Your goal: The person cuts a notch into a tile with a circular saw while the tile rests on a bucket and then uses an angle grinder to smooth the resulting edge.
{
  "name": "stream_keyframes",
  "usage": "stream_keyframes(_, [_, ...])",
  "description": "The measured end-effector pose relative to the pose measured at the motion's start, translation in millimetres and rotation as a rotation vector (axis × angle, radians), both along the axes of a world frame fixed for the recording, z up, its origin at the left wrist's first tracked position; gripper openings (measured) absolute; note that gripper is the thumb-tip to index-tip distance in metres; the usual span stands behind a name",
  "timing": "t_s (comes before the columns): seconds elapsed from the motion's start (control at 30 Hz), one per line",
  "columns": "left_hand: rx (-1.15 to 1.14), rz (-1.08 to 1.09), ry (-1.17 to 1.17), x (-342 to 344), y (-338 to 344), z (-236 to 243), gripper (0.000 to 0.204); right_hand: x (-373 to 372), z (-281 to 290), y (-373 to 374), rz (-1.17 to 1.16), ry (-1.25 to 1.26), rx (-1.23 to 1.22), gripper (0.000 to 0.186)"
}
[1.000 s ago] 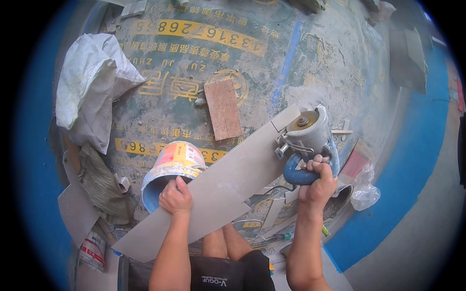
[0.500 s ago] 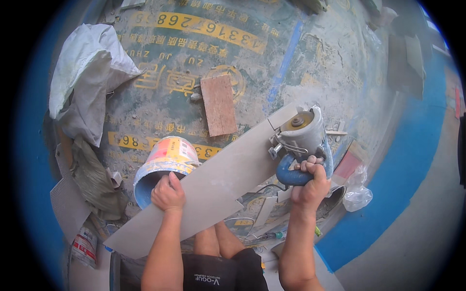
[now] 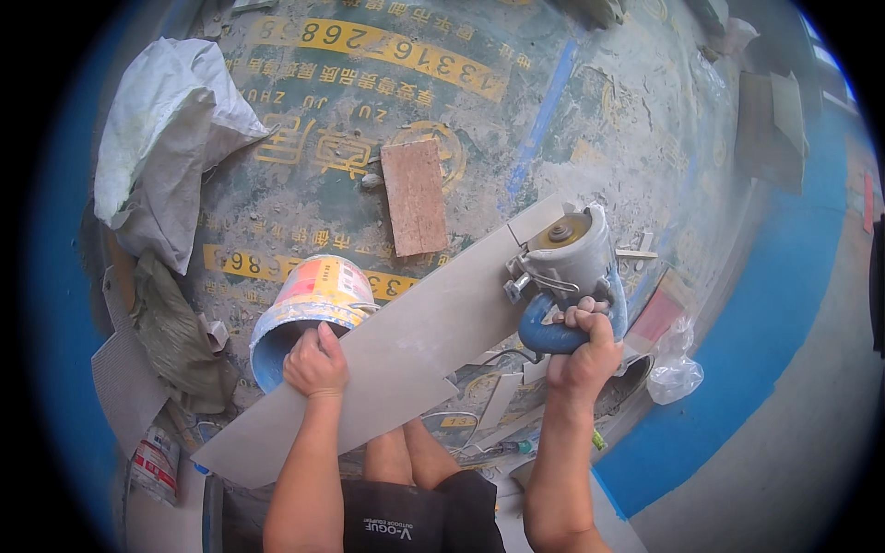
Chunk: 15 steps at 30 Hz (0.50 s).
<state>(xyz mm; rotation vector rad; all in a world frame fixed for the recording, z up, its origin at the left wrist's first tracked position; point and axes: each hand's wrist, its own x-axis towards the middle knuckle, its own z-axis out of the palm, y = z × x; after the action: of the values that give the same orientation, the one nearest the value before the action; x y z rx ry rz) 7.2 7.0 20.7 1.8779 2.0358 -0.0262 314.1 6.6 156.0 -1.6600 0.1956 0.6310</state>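
Note:
A long light-grey tile strip (image 3: 396,359) lies diagonally across a tipped white-and-blue bucket (image 3: 309,286). My left hand (image 3: 315,361) is closed on the tile's edge over the bucket's mouth. At the tile's far right end, my right hand (image 3: 585,341) grips the blue handle of a cutting saw (image 3: 567,263) with a round, gold-coloured blade. The blade sits at the tile's edge beside a cut line near that end; whether it touches is unclear. My bare knees show under the tile.
A white sack (image 3: 166,138) and olive sack (image 3: 175,341) lie left, a wooden board (image 3: 413,194) ahead on the dusty floor covering. Tile offcuts (image 3: 502,396), a clear plastic bag (image 3: 678,373) and cord surround the saw. Boards (image 3: 770,120) lie at back right, beside blue flooring (image 3: 737,387).
The scene has shifted slightly leftward and partly upward in the view. Dust haze at the right looks thicker. Both hands keep their grips on the tile and saw.

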Motion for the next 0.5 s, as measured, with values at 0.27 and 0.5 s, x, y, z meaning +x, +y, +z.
stream_keyframes(0.27, [-0.006, 0.014, -0.002, 1.1, 1.3, 1.1, 0.045, -2.8, 0.0, -0.1, 0.004, 0.012, 0.005, 0.024])
stream_keyframes(0.5, [-0.015, 0.025, -0.015, 2.2, 2.2, 3.6, 0.044, -6.0, -0.7, 0.3, -0.004, 0.01, 0.014, 0.022])
